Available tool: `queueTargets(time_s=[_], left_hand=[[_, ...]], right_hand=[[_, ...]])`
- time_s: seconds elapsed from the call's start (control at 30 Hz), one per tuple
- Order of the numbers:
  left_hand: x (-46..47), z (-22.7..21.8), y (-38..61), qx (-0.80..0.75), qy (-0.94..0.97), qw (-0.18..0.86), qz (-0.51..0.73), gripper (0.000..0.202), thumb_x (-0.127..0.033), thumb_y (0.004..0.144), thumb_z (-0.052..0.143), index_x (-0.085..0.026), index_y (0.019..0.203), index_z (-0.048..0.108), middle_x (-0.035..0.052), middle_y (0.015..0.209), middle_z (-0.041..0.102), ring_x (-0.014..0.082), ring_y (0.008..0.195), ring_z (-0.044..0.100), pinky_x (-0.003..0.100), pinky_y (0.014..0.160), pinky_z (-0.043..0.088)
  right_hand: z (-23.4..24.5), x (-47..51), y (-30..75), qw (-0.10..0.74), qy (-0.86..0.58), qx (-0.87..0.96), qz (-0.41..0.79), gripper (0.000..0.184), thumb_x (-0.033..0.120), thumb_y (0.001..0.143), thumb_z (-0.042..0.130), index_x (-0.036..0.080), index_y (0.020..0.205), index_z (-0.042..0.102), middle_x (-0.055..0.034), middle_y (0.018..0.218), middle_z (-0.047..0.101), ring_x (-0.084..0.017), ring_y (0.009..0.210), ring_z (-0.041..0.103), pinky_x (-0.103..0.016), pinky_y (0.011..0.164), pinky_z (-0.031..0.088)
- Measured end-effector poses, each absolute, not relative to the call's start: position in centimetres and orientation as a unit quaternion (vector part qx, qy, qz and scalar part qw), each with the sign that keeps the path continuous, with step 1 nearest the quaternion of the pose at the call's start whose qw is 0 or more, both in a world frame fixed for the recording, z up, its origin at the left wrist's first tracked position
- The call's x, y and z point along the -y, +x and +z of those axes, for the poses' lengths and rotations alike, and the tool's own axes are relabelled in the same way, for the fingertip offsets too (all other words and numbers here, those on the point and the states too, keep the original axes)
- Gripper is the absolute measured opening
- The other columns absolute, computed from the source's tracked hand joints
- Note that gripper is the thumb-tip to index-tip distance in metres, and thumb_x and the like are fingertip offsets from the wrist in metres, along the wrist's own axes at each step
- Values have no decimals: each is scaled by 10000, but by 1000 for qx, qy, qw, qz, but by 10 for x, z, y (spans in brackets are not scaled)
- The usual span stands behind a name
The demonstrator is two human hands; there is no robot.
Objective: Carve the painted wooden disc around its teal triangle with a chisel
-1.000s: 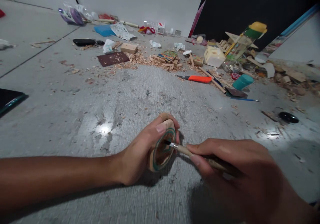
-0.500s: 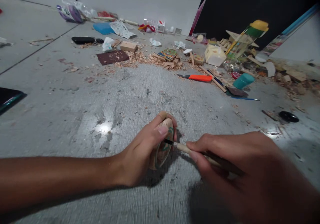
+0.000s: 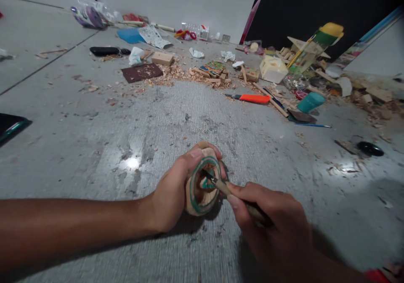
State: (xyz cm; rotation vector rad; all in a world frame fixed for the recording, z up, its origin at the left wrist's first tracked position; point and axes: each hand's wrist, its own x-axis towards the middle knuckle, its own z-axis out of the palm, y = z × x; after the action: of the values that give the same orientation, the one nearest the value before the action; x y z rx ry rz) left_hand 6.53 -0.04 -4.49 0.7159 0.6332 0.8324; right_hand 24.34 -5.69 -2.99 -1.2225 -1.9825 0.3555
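My left hand (image 3: 172, 198) is wrapped round a round wooden piece (image 3: 191, 201), thumb on its upper rim and fingers behind. The piece is tilted up so its hollowed face shows, with a green ring round the edge and a green-marked raised part inside. In my right hand (image 3: 268, 215) is a carving tool (image 3: 223, 187) with a pale wooden handle, gripped like a pen. Its dark blade tip reaches into the hollow of the wooden piece. The rear of the handle is partly hidden by my fingers.
An orange utility knife (image 3: 254, 99) lies beyond my hands, near a teal cap (image 3: 311, 102). Wood shavings (image 3: 176, 73), brown sandpaper (image 3: 142, 73) and a small wood block (image 3: 162, 58) are farther back. A black oval object (image 3: 370, 148) lies right; a dark device (image 3: 12, 127) lies left.
My left hand has turned the wooden piece so its hollow face shows more. My right hand has come left and nearer, with the blade now inside the hollow.
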Motion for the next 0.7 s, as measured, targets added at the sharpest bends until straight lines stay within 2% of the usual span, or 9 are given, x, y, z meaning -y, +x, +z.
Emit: queueTargets(time_s=[0.13, 0.27, 0.43, 0.53, 0.7], left_hand=[[-1, -42, 65, -287, 312, 821, 384, 454, -557, 826, 672, -194, 1083, 583, 91, 944, 735, 254, 788, 717, 334, 694, 574], [-4, -43, 64, -296, 315, 816, 385, 485, -567, 819, 679, -184, 1100, 584, 116, 973, 749, 291, 829, 737, 362, 706, 586], [-4, -42, 64, -280, 321, 818, 386, 481, -595, 819, 726, -202, 1054, 578, 52, 898, 696, 207, 718, 673, 311, 674, 561], [-1, -42, 64, -272, 329, 813, 396, 475, -604, 828, 745, -211, 1033, 573, 16, 860, 648, 161, 716, 615, 261, 675, 535], [4, -43, 63, -273, 354, 806, 389, 422, -588, 896, 683, -223, 1067, 559, 7, 876, 612, 133, 688, 549, 213, 600, 464]], right_hand=[[-25, 56, 249, 397, -512, 744, 165, 146, 171, 969, 628, 239, 887, 728, 64, 720, 766, -85, 535, 676, -180, 492, 490], [-7, 52, 262, 348, -502, 770, 186, 152, 165, 969, 637, 273, 977, 744, 80, 763, 774, -72, 560, 668, -175, 531, 498], [6, 48, 268, 307, -475, 799, 205, 144, 187, 998, 648, 283, 1056, 739, 107, 770, 748, -30, 563, 619, -157, 544, 448], [11, 44, 268, 284, -464, 813, 208, 156, 180, 999, 648, 291, 1072, 731, 120, 765, 724, -18, 564, 583, -158, 563, 424], [19, 42, 262, 249, -463, 827, 199, 151, 149, 992, 604, 247, 949, 711, 102, 691, 665, -35, 550, 549, -190, 549, 393]])
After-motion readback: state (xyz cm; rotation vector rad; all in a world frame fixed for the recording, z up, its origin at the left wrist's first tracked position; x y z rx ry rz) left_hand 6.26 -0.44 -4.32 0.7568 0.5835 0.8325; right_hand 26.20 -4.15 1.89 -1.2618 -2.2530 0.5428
